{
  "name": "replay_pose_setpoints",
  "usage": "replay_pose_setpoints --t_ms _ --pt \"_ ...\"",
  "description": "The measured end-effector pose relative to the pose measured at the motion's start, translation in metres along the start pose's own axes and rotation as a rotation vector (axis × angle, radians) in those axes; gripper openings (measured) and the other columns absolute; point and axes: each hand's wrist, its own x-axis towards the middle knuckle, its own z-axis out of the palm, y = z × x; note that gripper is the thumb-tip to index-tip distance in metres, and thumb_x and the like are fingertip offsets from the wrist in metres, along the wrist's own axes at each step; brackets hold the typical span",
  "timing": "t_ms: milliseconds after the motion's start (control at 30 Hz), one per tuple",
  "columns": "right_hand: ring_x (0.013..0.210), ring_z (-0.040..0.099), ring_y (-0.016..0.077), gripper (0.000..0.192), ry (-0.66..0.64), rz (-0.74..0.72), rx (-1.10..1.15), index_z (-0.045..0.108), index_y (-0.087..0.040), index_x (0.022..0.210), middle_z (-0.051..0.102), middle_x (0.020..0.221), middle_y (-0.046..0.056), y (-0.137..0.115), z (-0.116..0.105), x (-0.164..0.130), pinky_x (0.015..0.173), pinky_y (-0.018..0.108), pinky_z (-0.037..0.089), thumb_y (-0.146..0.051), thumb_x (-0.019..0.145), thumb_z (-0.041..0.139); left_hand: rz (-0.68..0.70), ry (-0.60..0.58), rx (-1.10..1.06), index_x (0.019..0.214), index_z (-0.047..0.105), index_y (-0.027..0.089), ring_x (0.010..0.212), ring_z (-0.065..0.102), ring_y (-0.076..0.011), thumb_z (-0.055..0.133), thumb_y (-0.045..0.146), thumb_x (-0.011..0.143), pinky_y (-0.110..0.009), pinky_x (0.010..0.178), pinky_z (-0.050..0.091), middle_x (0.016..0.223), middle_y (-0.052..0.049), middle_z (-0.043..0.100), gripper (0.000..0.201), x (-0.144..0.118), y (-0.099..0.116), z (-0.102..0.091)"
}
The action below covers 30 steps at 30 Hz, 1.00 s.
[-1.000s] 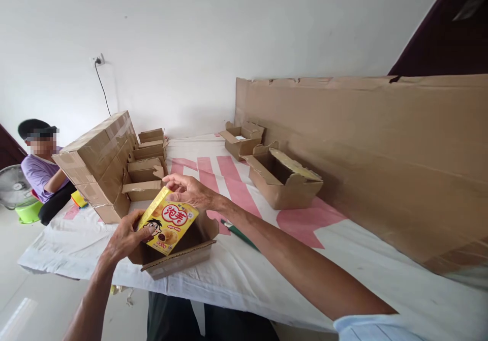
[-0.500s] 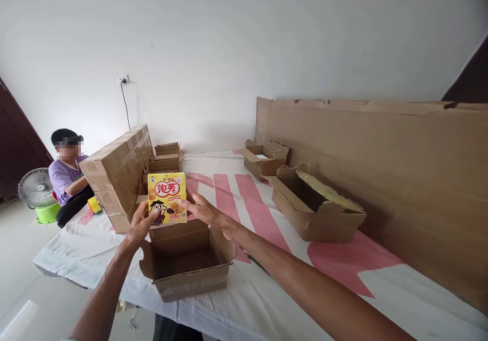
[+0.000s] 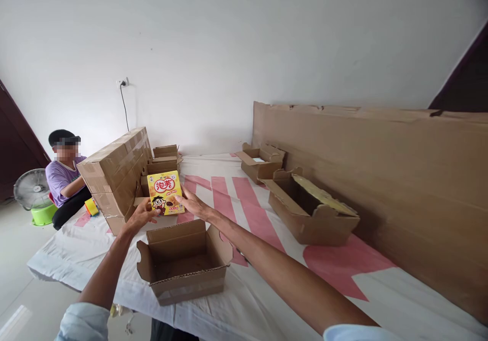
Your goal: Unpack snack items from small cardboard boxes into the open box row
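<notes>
- My left hand [image 3: 140, 217] and right hand [image 3: 193, 205] clamped the yellow snack box [image 3: 165, 192] upright above the open carton [image 3: 183, 259].
- It seemed light, thin-walled, crushable; edges suited gripping best.

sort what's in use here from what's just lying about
In use: left hand and right hand holding the yellow snack box above the open carton.

Lying about: stacked sealed cartons, two open cartons by the cardboard sheet, fan.
</notes>
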Motion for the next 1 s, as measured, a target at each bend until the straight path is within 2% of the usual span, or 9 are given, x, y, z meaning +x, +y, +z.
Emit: replay_pose_setpoints --t_ms 167,367,700,833,1000 --pt "0.129 0.068 0.0343 0.080 -0.001 0.068 0.005 0.054 -0.031 0.154 0.073 0.141 0.010 0.002 -0.003 0.001 0.111 0.060 0.058 -0.053 0.080 0.078 -0.041 -0.008 -0.027 0.133 0.062 0.017 0.087 0.076 -0.0233 0.099 0.052 0.065 -0.030 0.067 0.058 0.115 -0.014 0.080 0.085 0.008 -0.005 -0.003" --pt "0.124 0.071 0.0331 0.079 0.023 0.103 0.064 0.057 -0.030 0.148 0.077 0.136 0.008 0.001 0.000 0.003 0.112 0.059 0.057 -0.042 0.074 0.080 -0.062 -0.014 -0.046 0.128 0.066 0.017 0.080 0.076 -0.0209 0.101 0.052 0.062 -0.028 0.065 0.057 0.109 -0.012 0.080 0.083 0.015 -0.015 -0.004" --pt "0.105 0.079 0.0336 0.069 0.024 0.212 0.090 0.061 -0.029 0.138 0.081 0.125 0.010 -0.003 0.001 0.005 0.086 0.051 0.069 -0.037 0.074 0.083 -0.076 -0.033 -0.091 0.127 0.069 0.018 0.074 0.074 -0.0178 0.103 0.051 0.063 -0.025 0.063 0.055 0.106 -0.011 0.081 0.079 0.026 -0.030 -0.004" --pt "0.102 0.080 0.0322 0.071 0.031 0.233 0.104 0.060 -0.028 0.139 0.082 0.121 0.009 0.000 0.001 0.008 0.088 0.052 0.069 -0.036 0.072 0.082 -0.082 -0.032 -0.100 0.124 0.069 0.017 0.073 0.074 -0.0173 0.103 0.051 0.062 -0.025 0.063 0.055 0.103 -0.011 0.081 0.078 0.029 -0.035 -0.004" --pt "0.107 0.079 0.0325 0.071 0.054 0.229 0.111 0.061 -0.027 0.139 0.083 0.120 0.008 0.003 0.002 0.010 0.097 0.056 0.066 -0.035 0.070 0.080 -0.087 -0.022 -0.089 0.127 0.068 0.017 0.073 0.073 -0.0173 0.104 0.050 0.061 -0.026 0.062 0.055 0.105 -0.012 0.081 0.082 0.030 -0.034 -0.002"
